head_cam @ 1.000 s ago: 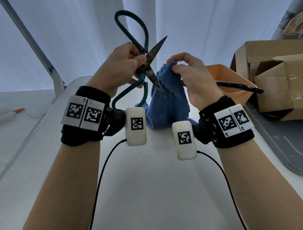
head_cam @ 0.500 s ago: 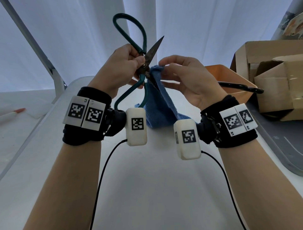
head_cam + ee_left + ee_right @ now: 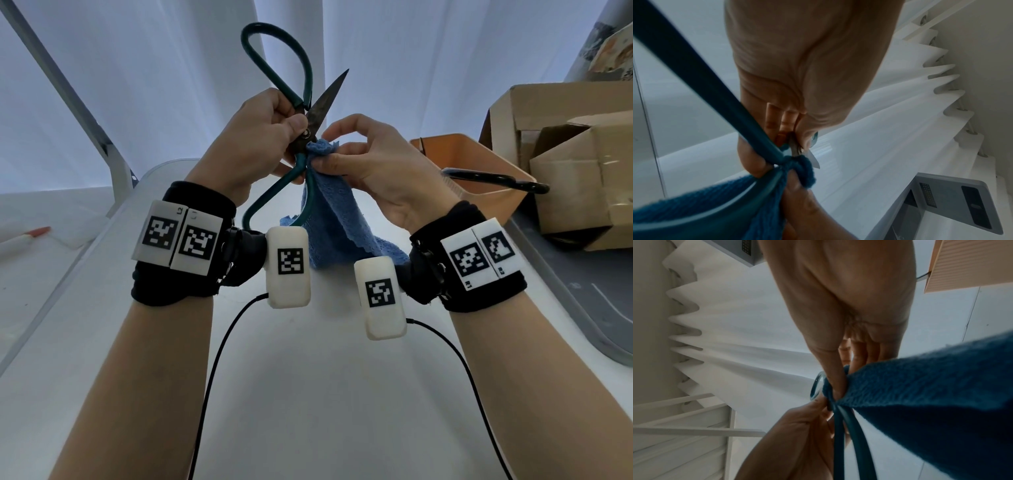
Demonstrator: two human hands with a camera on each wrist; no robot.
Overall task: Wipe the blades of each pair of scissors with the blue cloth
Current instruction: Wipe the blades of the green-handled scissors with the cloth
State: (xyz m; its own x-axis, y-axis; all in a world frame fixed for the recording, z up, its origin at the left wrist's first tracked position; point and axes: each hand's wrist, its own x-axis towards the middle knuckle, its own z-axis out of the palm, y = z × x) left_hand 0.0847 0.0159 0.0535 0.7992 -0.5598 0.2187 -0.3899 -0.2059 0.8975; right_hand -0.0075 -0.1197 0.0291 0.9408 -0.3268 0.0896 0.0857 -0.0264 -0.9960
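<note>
My left hand (image 3: pixel 270 133) grips a pair of green-handled scissors (image 3: pixel 301 102) at the pivot, held up over the white table with the blades spread. One dark blade (image 3: pixel 329 92) points up and to the right. My right hand (image 3: pixel 346 154) pinches the blue cloth (image 3: pixel 342 219) round the lower blade right by the pivot, so that blade is hidden. The rest of the cloth hangs down to the table. In the left wrist view the cloth (image 3: pixel 803 170) wraps the metal beside my left hand (image 3: pixel 789 134). In the right wrist view my right hand (image 3: pixel 840 382) squeezes the cloth (image 3: pixel 931 394).
An orange bin (image 3: pixel 476 164) stands at the right with a black-handled pair of scissors (image 3: pixel 496 180) lying across its rim. Cardboard boxes (image 3: pixel 565 164) sit behind it on a grey tray (image 3: pixel 582 308). A pen (image 3: pixel 24 236) lies far left.
My right hand has slid the cloth up the lower blade to the pivot. That blade, bare a second ago, is now covered. The left hand has barely moved.
</note>
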